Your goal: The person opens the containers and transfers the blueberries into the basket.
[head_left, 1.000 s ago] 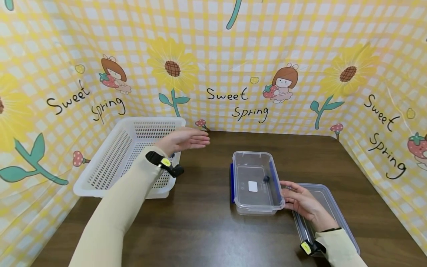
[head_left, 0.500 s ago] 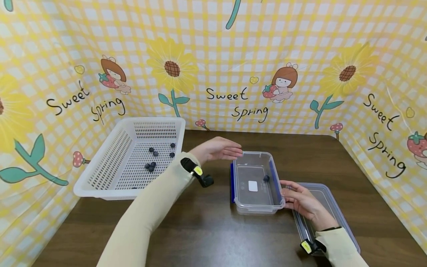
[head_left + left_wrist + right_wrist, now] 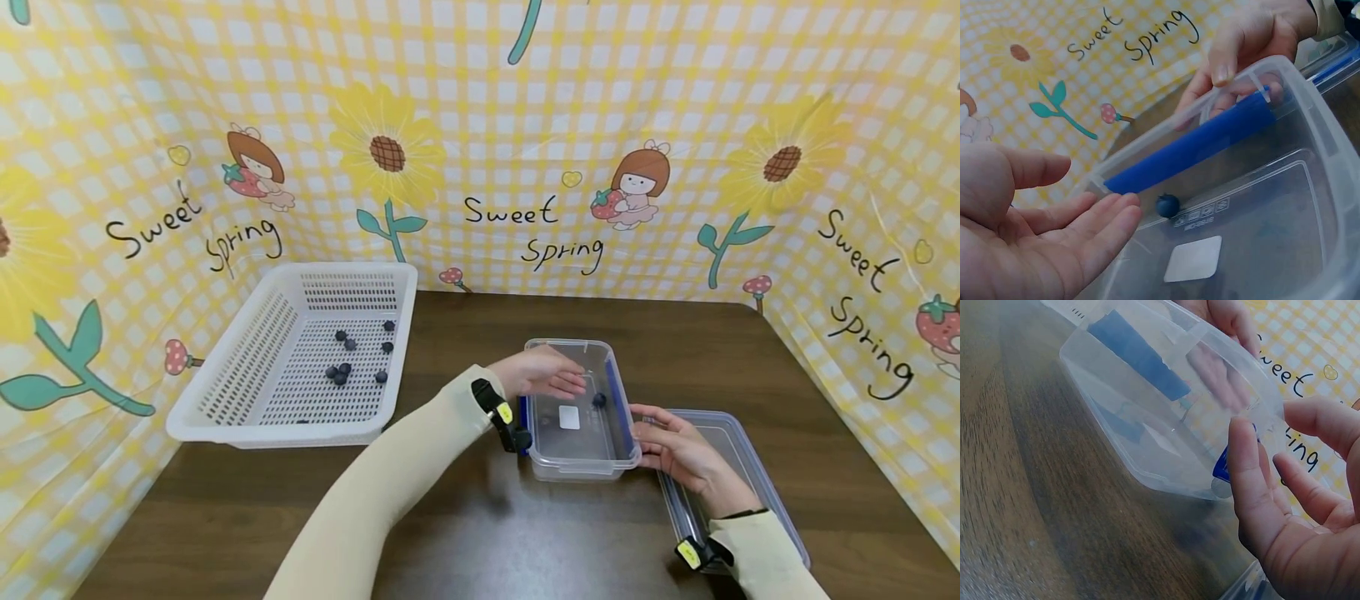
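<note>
My left hand (image 3: 542,372) is over the clear plastic food container (image 3: 573,462), its fingers loosely extended. The left wrist view shows the palm (image 3: 1029,250) turned up, with nothing visible in it. One blueberry (image 3: 1167,205) lies on the container's floor beside a white label (image 3: 1194,259), near the blue latch side. At the container's right side, my right hand (image 3: 686,458) holds the rim and latch area with bent fingers. From the right wrist, a bit of blue latch (image 3: 1222,465) shows beside those fingers.
A white perforated basket (image 3: 217,417) with several blueberries (image 3: 340,378) stands on the left. The container's clear lid (image 3: 757,475) lies partly under my right forearm on the brown table (image 3: 450,533). A yellow checked cloth (image 3: 495,150) lines the back and sides.
My left hand has moved right from over the basket to over the container, uncovering the blueberries in the basket. The right hand, the container and its single blueberry have stayed put.
</note>
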A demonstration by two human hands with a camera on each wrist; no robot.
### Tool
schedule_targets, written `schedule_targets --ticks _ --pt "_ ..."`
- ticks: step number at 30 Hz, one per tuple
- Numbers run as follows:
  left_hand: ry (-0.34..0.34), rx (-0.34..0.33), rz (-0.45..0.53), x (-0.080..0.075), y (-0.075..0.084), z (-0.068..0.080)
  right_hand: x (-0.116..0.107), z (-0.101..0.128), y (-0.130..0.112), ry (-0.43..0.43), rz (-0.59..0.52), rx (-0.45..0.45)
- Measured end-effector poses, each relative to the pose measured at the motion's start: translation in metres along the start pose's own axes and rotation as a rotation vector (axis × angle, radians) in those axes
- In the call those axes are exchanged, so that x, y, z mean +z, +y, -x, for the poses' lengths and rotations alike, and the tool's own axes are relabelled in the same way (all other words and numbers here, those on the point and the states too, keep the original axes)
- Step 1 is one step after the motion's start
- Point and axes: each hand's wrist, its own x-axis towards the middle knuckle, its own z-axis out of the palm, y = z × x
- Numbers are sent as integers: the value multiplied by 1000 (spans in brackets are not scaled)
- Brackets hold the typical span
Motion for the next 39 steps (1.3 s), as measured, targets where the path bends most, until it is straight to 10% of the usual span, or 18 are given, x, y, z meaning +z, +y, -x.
schedule_targets --ticks 19,39 --pt "84 -61 107 43 -35 -39 -1 1 3 -26 -3 0" --pt "21 16 4 38 -33 -38 -4 0 3 -40 -6 -28"
